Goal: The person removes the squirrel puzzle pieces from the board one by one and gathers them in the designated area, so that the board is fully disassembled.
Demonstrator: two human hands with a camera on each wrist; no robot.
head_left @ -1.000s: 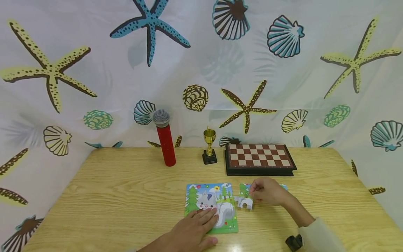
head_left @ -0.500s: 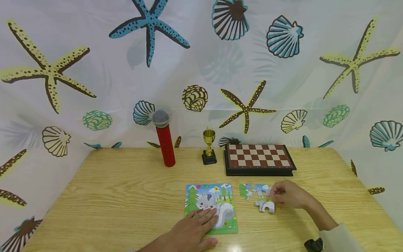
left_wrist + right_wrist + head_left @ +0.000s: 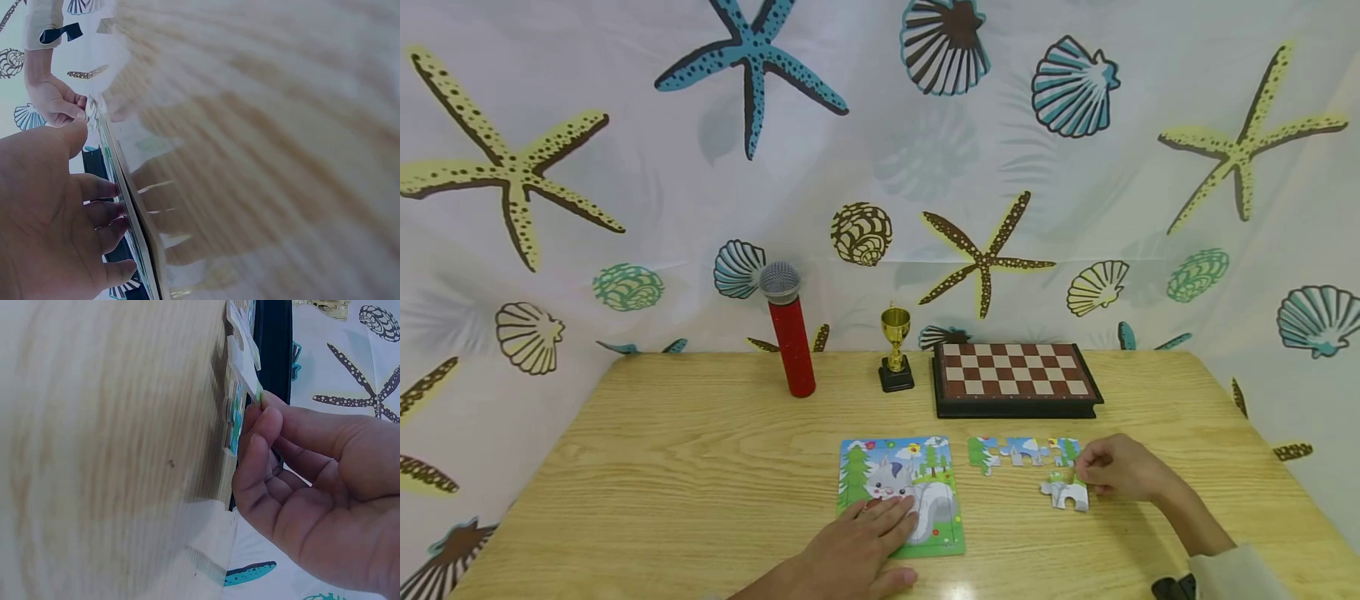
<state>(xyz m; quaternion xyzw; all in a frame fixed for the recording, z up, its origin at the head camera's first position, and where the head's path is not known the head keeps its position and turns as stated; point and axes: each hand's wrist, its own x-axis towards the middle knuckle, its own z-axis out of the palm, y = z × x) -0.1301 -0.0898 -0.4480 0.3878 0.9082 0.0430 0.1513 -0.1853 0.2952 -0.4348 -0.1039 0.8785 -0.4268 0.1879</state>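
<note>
My left hand lies with its fingers extended on the lower part of a square squirrel picture puzzle board, covering some of the picture. In the left wrist view, the fingers rest on the board's surface. Thumb and fingertips of my right hand pinch a jigsaw piece by its right edge. This piece is grey, white and green, and it is tilted just above the table in the right wrist view. Behind it lies a row of jigsaw pieces showing trees and sky; my right hand is at the row's right end.
A chessboard box stands behind the row of pieces. Left of it are a small gold trophy cup and an upright red microphone. The wooden table ends at a curtain printed with starfish and shells.
My right hand has moved right with the jigsaw piece, from the row's left end to its right end, uncovering the row. The left hand stays on the board.
</note>
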